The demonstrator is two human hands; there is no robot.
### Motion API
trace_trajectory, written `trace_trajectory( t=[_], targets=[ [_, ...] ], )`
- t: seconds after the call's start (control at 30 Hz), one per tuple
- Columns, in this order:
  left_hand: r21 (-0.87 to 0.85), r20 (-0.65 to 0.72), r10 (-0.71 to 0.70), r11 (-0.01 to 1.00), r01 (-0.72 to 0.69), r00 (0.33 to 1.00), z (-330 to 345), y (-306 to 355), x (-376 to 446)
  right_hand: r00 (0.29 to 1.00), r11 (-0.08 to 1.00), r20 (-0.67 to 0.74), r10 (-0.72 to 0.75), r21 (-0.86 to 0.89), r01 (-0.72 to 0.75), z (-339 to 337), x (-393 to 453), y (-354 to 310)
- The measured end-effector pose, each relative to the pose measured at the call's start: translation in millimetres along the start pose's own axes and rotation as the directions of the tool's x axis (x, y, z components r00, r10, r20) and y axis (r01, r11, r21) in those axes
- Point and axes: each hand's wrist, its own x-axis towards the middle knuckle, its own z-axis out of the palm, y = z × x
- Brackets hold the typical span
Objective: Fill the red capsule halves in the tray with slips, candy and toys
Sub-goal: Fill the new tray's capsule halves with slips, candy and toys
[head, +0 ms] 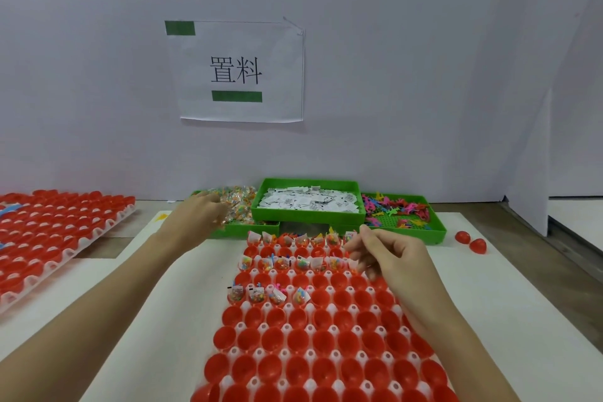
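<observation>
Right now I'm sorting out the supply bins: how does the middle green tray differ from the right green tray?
The middle green tray holds white printed paper slips; the right green tray holds multicoloured plastic toys. The middle green tray sits raised, overlapping its neighbours; the right green tray lies lower. The middle green tray's contents hide its floor; the right green tray's perforated floor shows. Both are green, rectangular and open-topped.
</observation>
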Motion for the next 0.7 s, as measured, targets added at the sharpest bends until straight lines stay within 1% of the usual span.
trace_trajectory(
  t=[0.07, 0.13, 0.2, 0.23, 0.3, 0.37, 0.4, 0.43, 0.47, 0.5, 0.53, 0.6, 0.7],
  targets=[
    [-0.02, -0.022, -0.005, 1.0, 0.004, 1.0, 3, 0, -3, 1.0, 1.0, -0.003, 0.005, 0.002, -0.005, 0, 0, 0],
    [-0.155, -0.072, -0.061, 0.987, 0.049, 0.996, 7, 1, -9, 1.0, 1.0, -0.002, 0.014, 0.007, -0.014, -1, 1, 1],
    [-0.327, -0.163, -0.181, 0.937, 0.12, 0.97, 9, 4, -16, 1.0, 1.0, -0.002, 0.018, 0.004, -0.018, -1, 1, 2],
    [-0.419, -0.212, -0.262, 0.895, 0.154, 0.942, 9, 9, -20, 1.0, 1.0, -0.001, 0.02, -0.001, -0.02, -1, 1, 3],
    [-0.625, -0.262, -0.432, 0.757, 0.189, 0.863, 7, 26, -32, 1.0, 1.0, 0.0, 0.022, -0.009, -0.022, -1, 1, 4],
    [-0.818, -0.2, -0.558, 0.547, 0.177, 0.805, 5, 50, -46, 1.0, 1.0, 0.004, 0.024, -0.015, -0.024, -1, 1, 5],
    [-0.891, -0.136, -0.584, 0.426, 0.159, 0.8, 4, 63, -54, 1.0, 0.999, 0.008, 0.027, -0.02, -0.027, -1, 2, 5],
    [-0.941, -0.069, -0.579, 0.309, 0.14, 0.812, 3, 75, -63, 0.999, 0.999, 0.01, 0.031, -0.021, -0.03, -2, 2, 6],
    [-0.969, -0.014, -0.555, 0.212, 0.125, 0.832, 2, 86, -71, 0.999, 0.999, 0.014, 0.036, -0.02, -0.036, -2, 2, 6],
    [-0.982, 0.015, -0.525, 0.151, 0.11, 0.851, 2, 96, -79, 0.999, 0.999, 0.02, 0.043, -0.02, -0.042, -2, 3, 7],
    [-0.986, 0.016, -0.502, 0.138, 0.099, 0.865, 2, 104, -85, 0.999, 0.999, 0.026, 0.048, -0.025, -0.047, -2, 3, 8],
    [-0.977, -0.02, -0.478, 0.195, 0.084, 0.878, 1, 112, -91, 0.999, 0.996, 0.022, 0.041, -0.076, -0.039, -4, 4, 9],
    [-0.962, -0.062, -0.456, 0.265, 0.069, 0.888, 1, 111, -93, 0.998, 0.969, -0.054, -0.017, -0.249, 0.003, -15, 8, 11]
  ],
)
